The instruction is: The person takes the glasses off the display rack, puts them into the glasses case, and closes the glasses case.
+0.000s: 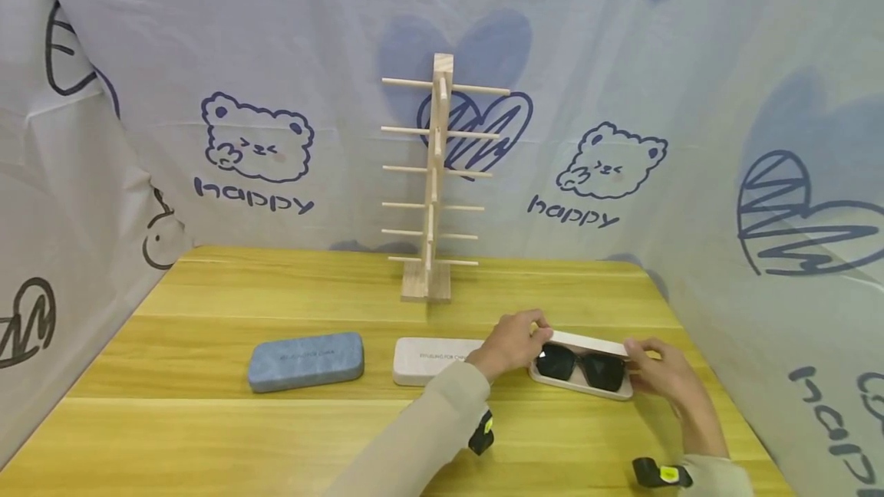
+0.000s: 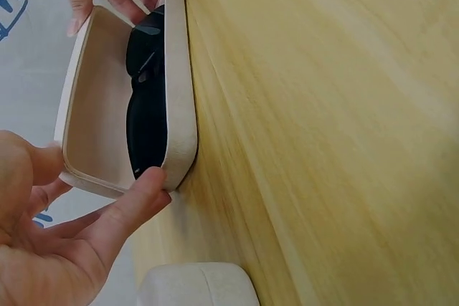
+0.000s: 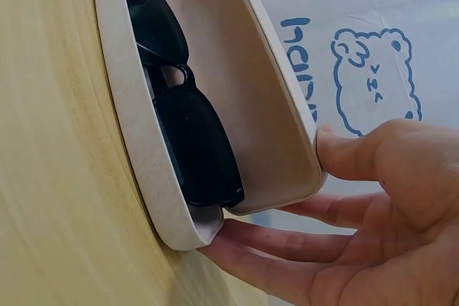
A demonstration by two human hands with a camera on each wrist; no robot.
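A whitish glasses case (image 1: 580, 387) lies opened on the table at the right, its lid tilted up at the back. Folded black sunglasses (image 1: 601, 370) rest inside it. My left hand (image 1: 511, 340) holds the case's left end; in the left wrist view its thumb is on the lid's edge and a fingertip touches the lower half. At the other end my right hand (image 1: 666, 374) grips the case, thumb on the lid's rim, with fingers behind the lid and by the base's corner in the right wrist view.
Left of the opened case lies a closed white glasses case (image 1: 428, 363), partly hidden by my left hand. A blue glasses case (image 1: 307, 363) is farther left. Behind them stands a wooden rack (image 1: 437, 167) with several thin pegs. Printed cloth (image 1: 345, 37) encloses the wooden table (image 1: 207, 436).
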